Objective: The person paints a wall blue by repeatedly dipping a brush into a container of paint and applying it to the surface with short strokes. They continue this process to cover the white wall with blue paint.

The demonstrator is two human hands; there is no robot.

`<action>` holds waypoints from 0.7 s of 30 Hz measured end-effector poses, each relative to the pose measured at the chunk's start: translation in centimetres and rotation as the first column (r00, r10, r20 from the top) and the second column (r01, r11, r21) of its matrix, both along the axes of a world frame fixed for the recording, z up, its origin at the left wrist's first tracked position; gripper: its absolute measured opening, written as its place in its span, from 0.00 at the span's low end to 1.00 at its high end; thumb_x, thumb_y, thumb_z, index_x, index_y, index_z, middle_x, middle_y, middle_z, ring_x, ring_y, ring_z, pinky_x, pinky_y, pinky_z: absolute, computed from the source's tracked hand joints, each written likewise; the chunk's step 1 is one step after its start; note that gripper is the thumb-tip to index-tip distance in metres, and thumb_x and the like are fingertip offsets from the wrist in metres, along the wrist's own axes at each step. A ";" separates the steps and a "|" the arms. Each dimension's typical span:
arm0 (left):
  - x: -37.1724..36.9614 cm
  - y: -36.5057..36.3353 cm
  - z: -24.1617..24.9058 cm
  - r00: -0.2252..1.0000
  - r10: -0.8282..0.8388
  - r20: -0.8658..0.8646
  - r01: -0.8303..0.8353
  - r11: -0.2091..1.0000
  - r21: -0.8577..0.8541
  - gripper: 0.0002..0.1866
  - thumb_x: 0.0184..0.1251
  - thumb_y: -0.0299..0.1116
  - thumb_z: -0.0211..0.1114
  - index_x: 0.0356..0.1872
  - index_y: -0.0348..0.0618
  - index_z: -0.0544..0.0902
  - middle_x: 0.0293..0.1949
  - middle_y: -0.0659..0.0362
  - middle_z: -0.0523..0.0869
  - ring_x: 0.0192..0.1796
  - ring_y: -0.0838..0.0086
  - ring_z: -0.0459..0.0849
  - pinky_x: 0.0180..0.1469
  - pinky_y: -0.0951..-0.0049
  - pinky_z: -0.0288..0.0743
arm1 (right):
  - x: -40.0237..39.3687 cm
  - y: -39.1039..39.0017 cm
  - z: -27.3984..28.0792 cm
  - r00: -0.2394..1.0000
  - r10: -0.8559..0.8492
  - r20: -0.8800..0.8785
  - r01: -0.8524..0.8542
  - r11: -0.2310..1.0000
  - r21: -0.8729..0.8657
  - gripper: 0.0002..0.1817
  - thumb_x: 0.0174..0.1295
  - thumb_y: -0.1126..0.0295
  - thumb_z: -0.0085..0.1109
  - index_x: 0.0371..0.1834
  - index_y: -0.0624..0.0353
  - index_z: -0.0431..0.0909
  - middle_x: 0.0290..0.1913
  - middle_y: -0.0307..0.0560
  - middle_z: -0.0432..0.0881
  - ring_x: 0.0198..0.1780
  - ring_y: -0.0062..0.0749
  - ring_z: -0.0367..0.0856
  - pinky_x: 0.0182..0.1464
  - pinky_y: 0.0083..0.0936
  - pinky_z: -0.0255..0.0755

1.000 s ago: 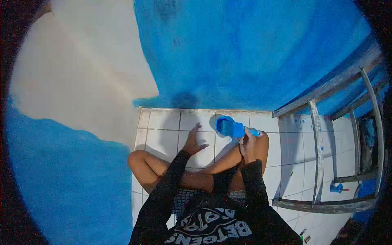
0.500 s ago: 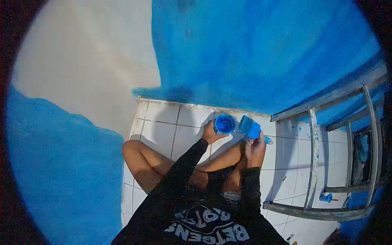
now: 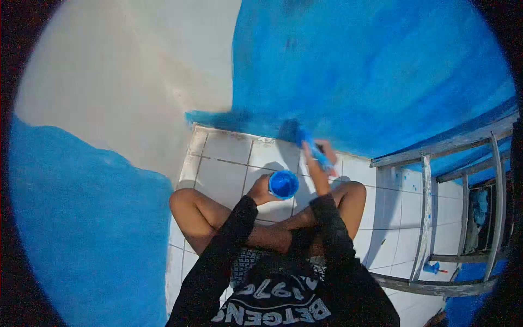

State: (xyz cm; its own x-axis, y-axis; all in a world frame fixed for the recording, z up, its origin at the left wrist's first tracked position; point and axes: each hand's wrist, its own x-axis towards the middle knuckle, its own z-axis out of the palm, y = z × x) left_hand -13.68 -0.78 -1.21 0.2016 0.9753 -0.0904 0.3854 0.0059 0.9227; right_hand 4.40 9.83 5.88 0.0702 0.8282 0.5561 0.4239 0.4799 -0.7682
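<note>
My left hand [image 3: 259, 191] is wrapped round the side of a small cup of blue paint [image 3: 284, 185], held over the tiled floor with its mouth facing up. In my right hand [image 3: 317, 166] is a wide paintbrush [image 3: 309, 143], slightly blurred by motion. Its bristle end overlaps the bottom strip of the blue-painted wall [image 3: 348, 71], just above the floor line. An off-white patch of wall [image 3: 141, 71] lies left of the fresh blue, with a short blue strip along its foot.
A paint-spotted wooden ladder [image 3: 424, 218] stands on the right. Near its foot, a small blue item with a red tip [image 3: 433, 267] lies on the white floor tiles [image 3: 357, 240]. My crossed legs [image 3: 193, 215] are under my arms. Another blue wall [image 3: 92, 218] is at left.
My right hand has brought the paintbrush up and left to the foot of the wall. My left hand with the paint cup has shifted slightly down and left in view, and the camera view has shifted.
</note>
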 end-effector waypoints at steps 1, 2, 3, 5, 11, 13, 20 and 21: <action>-0.9 0.0 -3.4 0.997 -0.063 -0.032 0.065 0.996 0.055 0.41 0.38 0.43 0.84 0.58 0.40 0.76 0.53 0.46 0.83 0.57 0.57 0.81 0.61 0.58 0.75 | -2.3 -0.3 1.5 0.986 0.111 0.124 -0.137 0.967 0.217 0.13 0.57 0.67 0.71 0.40 0.59 0.79 0.32 0.48 0.82 0.27 0.32 0.81 0.27 0.27 0.74; -1.4 -0.7 -3.9 0.997 -0.066 -0.035 0.067 0.997 0.047 0.41 0.38 0.43 0.84 0.58 0.40 0.76 0.53 0.46 0.83 0.57 0.57 0.81 0.61 0.58 0.75 | -3.9 0.3 0.7 0.933 0.288 0.214 -0.330 0.923 0.199 0.13 0.56 0.69 0.69 0.42 0.59 0.78 0.36 0.51 0.82 0.32 0.37 0.83 0.31 0.29 0.76; -1.9 -1.3 -4.1 0.998 -0.056 0.009 0.056 0.997 0.057 0.41 0.39 0.43 0.84 0.57 0.41 0.77 0.53 0.46 0.83 0.56 0.56 0.82 0.60 0.58 0.75 | -5.4 1.1 0.1 0.842 0.449 0.298 -0.509 0.845 0.167 0.13 0.56 0.71 0.67 0.44 0.59 0.78 0.41 0.53 0.82 0.37 0.43 0.85 0.34 0.32 0.78; -2.7 -2.7 -4.2 0.997 -0.017 0.071 0.008 0.992 0.124 0.37 0.41 0.41 0.82 0.56 0.41 0.78 0.52 0.47 0.84 0.55 0.55 0.83 0.60 0.59 0.75 | -8.6 2.3 -0.9 0.775 0.448 0.445 -0.561 0.812 0.161 0.14 0.56 0.72 0.63 0.45 0.58 0.77 0.44 0.54 0.81 0.42 0.46 0.84 0.38 0.34 0.78; -2.7 -4.2 -1.8 0.990 -0.017 0.141 0.007 0.998 0.066 0.34 0.44 0.42 0.81 0.54 0.40 0.79 0.50 0.47 0.85 0.55 0.56 0.83 0.59 0.59 0.75 | -5.6 4.4 -2.8 0.801 0.245 0.546 -0.407 0.892 0.198 0.18 0.52 0.75 0.58 0.49 0.59 0.74 0.44 0.53 0.77 0.47 0.51 0.80 0.42 0.41 0.76; -2.7 -4.5 -1.2 0.995 -0.013 0.100 0.007 0.998 0.063 0.34 0.44 0.42 0.80 0.54 0.40 0.79 0.50 0.47 0.85 0.54 0.55 0.84 0.59 0.59 0.76 | -1.9 3.4 -4.8 0.855 0.115 0.505 -0.238 0.953 0.186 0.18 0.51 0.75 0.59 0.48 0.59 0.75 0.41 0.52 0.76 0.44 0.51 0.80 0.41 0.41 0.75; -2.2 -4.2 -0.2 0.998 -0.035 0.052 0.035 0.999 0.009 0.34 0.44 0.43 0.80 0.55 0.42 0.79 0.50 0.46 0.85 0.54 0.54 0.83 0.59 0.60 0.76 | 1.6 -0.3 -2.3 0.887 0.041 0.461 -0.077 0.995 0.058 0.20 0.47 0.71 0.68 0.46 0.57 0.77 0.37 0.48 0.78 0.38 0.49 0.81 0.39 0.40 0.77; -2.0 -4.3 0.5 0.998 -0.038 0.058 0.037 0.999 0.011 0.34 0.44 0.43 0.80 0.55 0.42 0.79 0.50 0.46 0.85 0.54 0.54 0.83 0.59 0.60 0.76 | 1.2 -0.3 -1.2 0.860 0.190 0.474 -0.253 0.965 0.072 0.22 0.47 0.71 0.68 0.48 0.56 0.76 0.38 0.48 0.78 0.41 0.47 0.81 0.40 0.40 0.77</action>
